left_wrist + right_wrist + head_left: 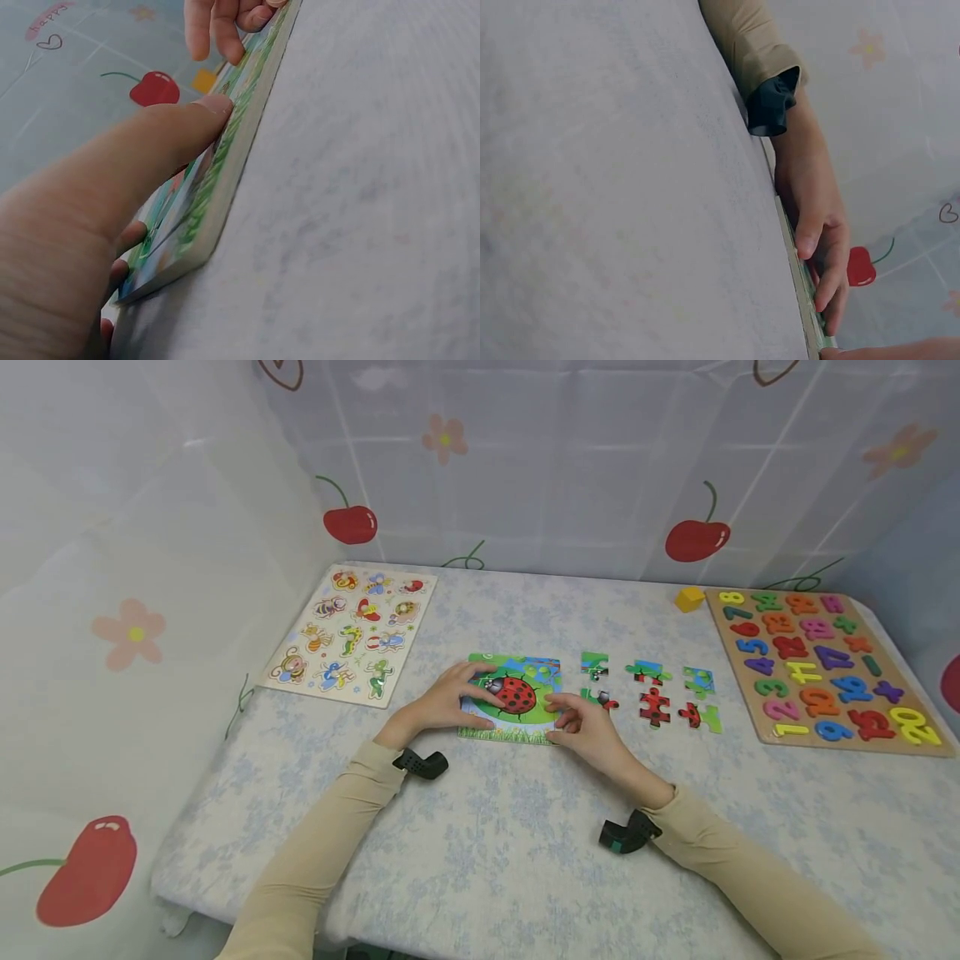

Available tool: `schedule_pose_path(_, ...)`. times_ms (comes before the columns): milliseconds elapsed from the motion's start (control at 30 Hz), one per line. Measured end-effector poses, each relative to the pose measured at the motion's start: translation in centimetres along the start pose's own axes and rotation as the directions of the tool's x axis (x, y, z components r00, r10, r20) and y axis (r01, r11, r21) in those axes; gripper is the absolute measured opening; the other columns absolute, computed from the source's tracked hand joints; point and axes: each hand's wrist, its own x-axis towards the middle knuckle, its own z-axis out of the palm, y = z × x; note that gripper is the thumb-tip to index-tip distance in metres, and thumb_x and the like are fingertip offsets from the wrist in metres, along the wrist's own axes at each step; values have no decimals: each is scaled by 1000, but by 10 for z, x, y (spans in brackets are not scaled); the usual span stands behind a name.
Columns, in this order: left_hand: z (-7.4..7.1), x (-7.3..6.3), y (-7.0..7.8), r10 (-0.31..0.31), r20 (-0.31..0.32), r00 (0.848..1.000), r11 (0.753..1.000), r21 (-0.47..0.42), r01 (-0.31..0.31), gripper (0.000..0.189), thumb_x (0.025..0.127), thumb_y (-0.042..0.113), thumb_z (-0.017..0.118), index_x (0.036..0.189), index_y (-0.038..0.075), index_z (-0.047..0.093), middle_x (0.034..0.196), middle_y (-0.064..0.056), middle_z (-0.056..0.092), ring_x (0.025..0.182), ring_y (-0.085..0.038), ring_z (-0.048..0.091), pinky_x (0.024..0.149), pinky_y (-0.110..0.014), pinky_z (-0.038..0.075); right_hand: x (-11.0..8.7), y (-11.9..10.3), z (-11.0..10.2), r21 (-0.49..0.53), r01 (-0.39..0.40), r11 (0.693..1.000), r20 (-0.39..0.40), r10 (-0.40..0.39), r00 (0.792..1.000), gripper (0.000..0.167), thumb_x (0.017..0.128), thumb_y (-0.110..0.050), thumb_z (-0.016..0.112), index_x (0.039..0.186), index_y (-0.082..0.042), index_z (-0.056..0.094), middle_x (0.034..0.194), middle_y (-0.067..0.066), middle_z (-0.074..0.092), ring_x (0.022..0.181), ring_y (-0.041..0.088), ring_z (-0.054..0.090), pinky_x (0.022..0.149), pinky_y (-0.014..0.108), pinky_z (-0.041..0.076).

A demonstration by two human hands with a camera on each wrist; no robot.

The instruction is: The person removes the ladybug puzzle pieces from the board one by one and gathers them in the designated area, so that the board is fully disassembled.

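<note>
A ladybug jigsaw board [510,735] with a green grassy border lies flat on the table. My left hand [442,697] rests at its left side, with fingers and thumb spread over the picture; the left wrist view shows the thumb [214,105] lying on the board near its front edge. At the right edge, my right hand [588,735] touches the board with index finger and thumb while its other fingers bend loosely inward. Just right of that hand lie several loose jigsaw pieces [655,708] in two rows, one piece [600,700] partly covered by it.
An insect puzzle board [348,635] lies at the back left. On the right is a number puzzle board [825,677], with a yellow block [689,599] by its far left corner. A cherry-print curtain [525,468] hangs behind the patterned tablecloth [487,843].
</note>
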Motion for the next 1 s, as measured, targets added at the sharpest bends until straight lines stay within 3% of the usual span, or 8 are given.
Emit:
schedule_pose_path(133, 0, 0, 1, 2, 25, 1000, 1000, -9, -2, 43, 77, 37, 78, 118, 27, 69, 152, -6, 34, 143, -30, 23, 117, -56, 14, 0, 4, 0, 6, 24, 1000, 7, -24, 1000, 52, 80, 3, 72, 129, 2, 55, 115, 23, 63, 79, 13, 58, 64, 18, 48)
schedule_pose_path(300, 1, 1, 3, -1, 49, 999, 1000, -13, 2, 33, 80, 36, 76, 112, 28, 72, 152, -5, 33, 146, -29, 19, 120, -54, 5, -1, 5, 0, 26, 47, 999, 9, -48, 999, 50, 80, 2, 71, 128, 0, 57, 115, 21, 61, 78, 11, 56, 63, 20, 47)
schedule_pose_path(433, 1, 1, 5, -16, 53, 998, 1000, -11, 16, 33, 80, 37, 76, 112, 29, 71, 152, -4, 33, 146, -28, 19, 119, -55, 9, -1, 0, 1, 17, 49, 999, -4, -49, 999, 47, 80, 5, 71, 125, 2, 58, 114, 21, 60, 82, 21, 54, 62, 21, 43)
schedule_pose_path(600, 0, 1, 5, -14, 54, 998, 1000, -17, 15, 34, 80, 37, 76, 112, 30, 71, 152, -3, 33, 145, -27, 20, 118, -55, 11, 0, 3, 3, 17, 104, 994, -35, -104, 994, 45, 79, 11, 68, 123, 6, 59, 114, 25, 58, 92, 35, 55, 69, 27, 47)
schedule_pose_path(833, 1, 2, 4, -24, 64, 998, 1000, -14, 25, 33, 81, 38, 75, 113, 30, 71, 153, -2, 32, 146, -27, 18, 119, -54, 9, 1, 10, 3, 105, 145, 984, -38, -142, 989, 33, 85, 6, 65, 117, 2, 62, 113, 20, 57, 86, 25, 59, 65, 19, 48)
schedule_pose_path(1000, 1, 1, 3, -26, 65, 998, 1000, -11, 26, 33, 80, 38, 75, 112, 31, 71, 154, -2, 32, 146, -27, 17, 119, -54, 7, 1, 11, 2, 216, 93, 972, -39, -87, 995, 32, 85, 6, 65, 116, 6, 61, 114, 23, 57, 85, 11, 61, 64, 19, 51)
